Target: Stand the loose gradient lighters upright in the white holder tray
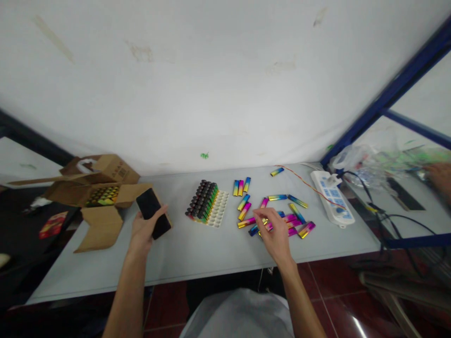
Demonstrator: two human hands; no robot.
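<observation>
My left hand (143,227) grips a black slab (151,213) that looks like a phone, with a tan edge along its side. My right hand (273,230) is over a loose heap of shiny gradient-coloured tubes (306,229), thumb and fingertips pinched together. Whether anything sits in that pinch I cannot make out. Between my hands is a pale tray (220,209) with rows of round hollows. Several black-topped, gradient-coloured tubes (204,199) stand upright in its left part. More shiny tubes (240,188) lie flat beyond the heap.
An open cardboard box (102,230) holding yellow-and-dark pieces stands at the left. To the right lies a white power strip (333,199) with cables. A blue metal frame (352,129) borders the table; behind it, another person's hand (440,176) shows beside plastic bags.
</observation>
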